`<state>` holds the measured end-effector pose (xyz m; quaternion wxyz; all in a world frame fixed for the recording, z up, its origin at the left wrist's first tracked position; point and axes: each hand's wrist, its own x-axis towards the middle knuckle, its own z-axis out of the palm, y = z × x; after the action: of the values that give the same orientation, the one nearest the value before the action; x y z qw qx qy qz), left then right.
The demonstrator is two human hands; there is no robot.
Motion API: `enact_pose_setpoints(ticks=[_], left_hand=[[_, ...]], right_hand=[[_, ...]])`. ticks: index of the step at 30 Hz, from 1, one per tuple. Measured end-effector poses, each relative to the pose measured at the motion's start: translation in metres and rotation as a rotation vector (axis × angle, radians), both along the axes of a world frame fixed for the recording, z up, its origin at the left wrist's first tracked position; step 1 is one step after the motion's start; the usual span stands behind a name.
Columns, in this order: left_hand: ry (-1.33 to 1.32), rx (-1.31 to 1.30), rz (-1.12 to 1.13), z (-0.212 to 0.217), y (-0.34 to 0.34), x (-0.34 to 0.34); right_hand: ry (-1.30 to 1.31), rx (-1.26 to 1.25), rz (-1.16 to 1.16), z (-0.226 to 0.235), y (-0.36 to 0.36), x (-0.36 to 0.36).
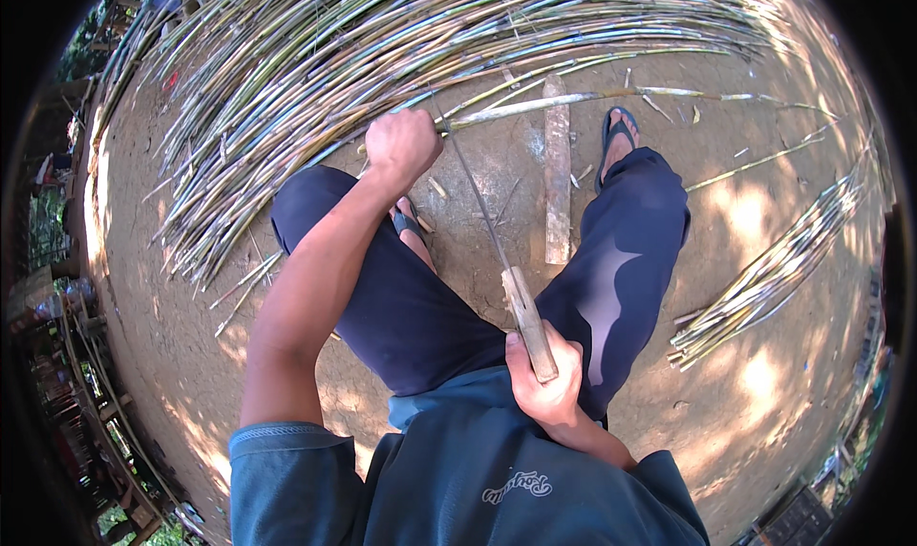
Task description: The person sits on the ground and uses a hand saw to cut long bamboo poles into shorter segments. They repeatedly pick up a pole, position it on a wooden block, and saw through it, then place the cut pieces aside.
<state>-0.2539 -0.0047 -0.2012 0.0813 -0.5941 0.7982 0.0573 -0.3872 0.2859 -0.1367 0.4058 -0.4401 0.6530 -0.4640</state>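
My left hand (403,147) is closed round a bamboo cane (535,107), which extends far to the right and tapers. A short stub of the cane shows left of my fist, above my left knee. My right hand (551,379) grips the wooden handle of a hand saw (522,307) close to my lap. Its thin dark blade runs up and away between my legs and crosses the cane just right of my left fist. The blade appears almost edge-on, so its teeth cannot be made out.
A large spread of long canes (382,44) covers the far and left ground. A wooden plank (557,178) lies between my sandalled feet, with cane scraps around it. At the right lies a smaller bundle of canes (769,264) on the dirt ground (726,393).
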Motion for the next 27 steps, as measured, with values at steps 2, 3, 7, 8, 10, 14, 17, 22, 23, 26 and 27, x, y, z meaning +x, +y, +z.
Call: enact_pose_setpoints(ticks=[2,3,7,8,10,14,17,22,23,26,27], left_hand=[[-0.010,-0.010,-0.011,0.001,0.002,0.000],[-0.013,-0.014,-0.019,0.001,0.004,-0.002],[-0.014,-0.031,-0.046,-0.001,0.008,-0.007],[-0.012,-0.036,-0.050,0.000,0.006,-0.007],[-0.009,-0.028,-0.051,0.002,0.004,-0.006],[0.009,-0.021,-0.029,0.002,0.000,0.002],[0.029,-0.009,-0.023,0.000,0.004,0.001],[0.066,-0.008,-0.048,-0.002,0.003,-0.015],[0.054,-0.019,-0.067,-0.003,0.002,-0.010],[0.058,-0.048,-0.031,-0.004,-0.003,-0.003],[0.059,-0.037,-0.022,-0.002,-0.004,-0.003]], right_hand=[[0.011,-0.074,-0.042,-0.005,-0.005,0.001],[0.012,-0.079,-0.036,-0.009,-0.016,0.002],[-0.064,-0.089,-0.024,-0.028,-0.084,0.005],[-0.073,-0.093,-0.008,-0.028,-0.093,0.005],[-0.054,-0.063,-0.014,-0.022,-0.086,0.005],[0.041,-0.048,-0.027,-0.006,-0.003,-0.001],[0.016,-0.069,-0.055,-0.011,-0.001,-0.002],[-0.026,-0.048,-0.061,-0.048,-0.114,0.008],[-0.041,-0.061,-0.060,-0.044,-0.110,0.011],[0.008,-0.040,-0.030,-0.033,-0.044,0.003],[-0.018,-0.027,-0.059,-0.017,-0.021,0.001]])
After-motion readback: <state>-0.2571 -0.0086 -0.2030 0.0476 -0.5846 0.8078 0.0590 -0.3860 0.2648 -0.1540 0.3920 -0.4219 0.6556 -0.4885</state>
